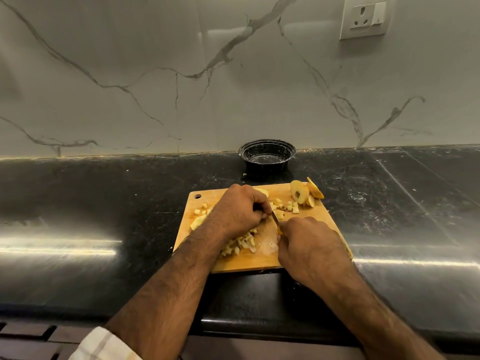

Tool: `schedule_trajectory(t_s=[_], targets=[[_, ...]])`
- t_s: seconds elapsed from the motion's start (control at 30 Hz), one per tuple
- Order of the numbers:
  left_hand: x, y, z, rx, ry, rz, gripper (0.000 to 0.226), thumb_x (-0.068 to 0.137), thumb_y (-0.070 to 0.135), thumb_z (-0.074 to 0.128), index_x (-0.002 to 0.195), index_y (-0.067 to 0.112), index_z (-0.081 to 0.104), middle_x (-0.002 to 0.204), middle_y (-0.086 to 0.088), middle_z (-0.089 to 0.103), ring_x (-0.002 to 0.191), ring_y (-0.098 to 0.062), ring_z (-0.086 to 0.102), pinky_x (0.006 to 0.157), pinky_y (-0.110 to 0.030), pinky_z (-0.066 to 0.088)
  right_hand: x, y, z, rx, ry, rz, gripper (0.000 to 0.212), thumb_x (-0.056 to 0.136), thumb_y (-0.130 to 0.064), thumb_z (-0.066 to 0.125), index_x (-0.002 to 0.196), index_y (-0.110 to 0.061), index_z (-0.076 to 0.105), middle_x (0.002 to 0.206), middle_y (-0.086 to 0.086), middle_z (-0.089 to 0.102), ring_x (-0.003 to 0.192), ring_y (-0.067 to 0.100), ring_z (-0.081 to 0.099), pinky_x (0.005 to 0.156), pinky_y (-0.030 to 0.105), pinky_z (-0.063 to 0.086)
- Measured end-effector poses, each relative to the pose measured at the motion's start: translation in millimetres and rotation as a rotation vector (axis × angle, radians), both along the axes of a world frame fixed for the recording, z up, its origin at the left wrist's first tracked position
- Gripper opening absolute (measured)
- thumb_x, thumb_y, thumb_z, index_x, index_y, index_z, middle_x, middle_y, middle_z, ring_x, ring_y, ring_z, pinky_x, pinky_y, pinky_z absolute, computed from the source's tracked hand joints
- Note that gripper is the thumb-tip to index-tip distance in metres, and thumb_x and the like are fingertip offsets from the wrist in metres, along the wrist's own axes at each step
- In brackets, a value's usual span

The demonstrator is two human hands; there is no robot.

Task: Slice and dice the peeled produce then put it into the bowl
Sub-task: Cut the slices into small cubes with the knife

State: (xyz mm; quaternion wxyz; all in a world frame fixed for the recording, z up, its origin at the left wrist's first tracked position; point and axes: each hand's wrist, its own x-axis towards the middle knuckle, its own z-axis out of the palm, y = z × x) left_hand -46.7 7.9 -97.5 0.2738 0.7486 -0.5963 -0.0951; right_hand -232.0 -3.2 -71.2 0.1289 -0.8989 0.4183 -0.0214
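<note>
Left hand (237,210) pinned produce mid-board; right hand (309,245) gripped knife (275,218). Dice (242,245) small, likely slippery: scoop together.

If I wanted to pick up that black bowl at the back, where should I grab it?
Hold the bowl by its rim, one hand on each side, coming from above. It stands upright and open behind the cutting board, against the wall, so its back is hard to reach. Its left and right sides look free. The rim sticks out a little, which should give fingers an edge to catch.
</note>
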Motion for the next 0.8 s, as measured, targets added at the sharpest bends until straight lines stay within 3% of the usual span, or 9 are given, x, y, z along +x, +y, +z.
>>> schedule_trajectory(t_s=[0.2, 0.37, 0.47, 0.67, 0.8], targets=[[-3.8, 0.2, 0.7, 0.009, -0.064, 0.014, 0.012, 0.091, 0.018, 0.079, 0.096, 0.028, 0.082, 0.098, 0.015, 0.076, 0.097, -0.002, 0.067, 0.092, -0.026, 0.059, -6.4, 4.4, 2.3, -0.018, 0.065, 0.045, 0.021, 0.098, -0.029, 0.058, 0.118, -0.024, 0.062, 0.087, -0.005, 0.043, 0.09, 0.019, 0.051, 0.081, 0.035, 0.048], [-2.3, 3.0, 0.8, -0.025, -0.121, 0.005, 0.005, 0.094, 0.032, 0.077, 0.098, 0.03, 0.075, 0.097, 0.019, 0.065, 0.095, -0.001, 0.059, 0.083, -0.023, 0.05, -31.1, 2.2, 4.7, -0.069, -0.086, -0.028, 0.029, 0.103, -0.041, 0.048, 0.125, -0.03, 0.064, 0.109, -0.004, 0.063, 0.097, 0.018, 0.059, 0.08, 0.035, 0.052], [-0.5, 3.6, 2.1, -0.006, -0.139, 0.009, 0.01, 0.097, 0.034, 0.071, 0.106, 0.031, 0.066, 0.108, 0.015, 0.062, 0.102, -0.004, 0.058, 0.091, -0.029, 0.053, -35.3, -12.2, 4.8, -0.121, -0.154, -0.095, 0.03, 0.101, -0.041, 0.047, 0.122, -0.028, 0.066, 0.105, -0.003, 0.066, 0.09, 0.019, 0.061, 0.076, 0.038, 0.056], [2.4, 2.3, 0.5, 0.106, -0.185, 0.058, 0.024, 0.102, 0.038, 0.061, 0.125, 0.033, 0.057, 0.121, 0.007, 0.062, 0.109, -0.01, 0.058, 0.097, -0.037, 0.056, -22.1, -33.2, 6.9, -0.136, -0.077, -0.052, 0.034, 0.097, -0.039, 0.049, 0.124, -0.029, 0.068, 0.11, -0.001, 0.067, 0.096, 0.022, 0.064, 0.083, 0.04, 0.058], [4.2, 0.2, -1.3, 0.119, -0.187, 0.072, 0.029, 0.104, 0.038, 0.058, 0.133, 0.035, 0.055, 0.127, 0.004, 0.059, 0.114, -0.012, 0.055, 0.099, -0.036, 0.052, -28.5, -41.1, 2.5, -0.112, -0.199, -0.017, 0.035, 0.095, -0.043, 0.053, 0.123, -0.033, 0.071, 0.099, -0.008, 0.07, 0.09, 0.015, 0.065, 0.079, 0.04, 0.06]])
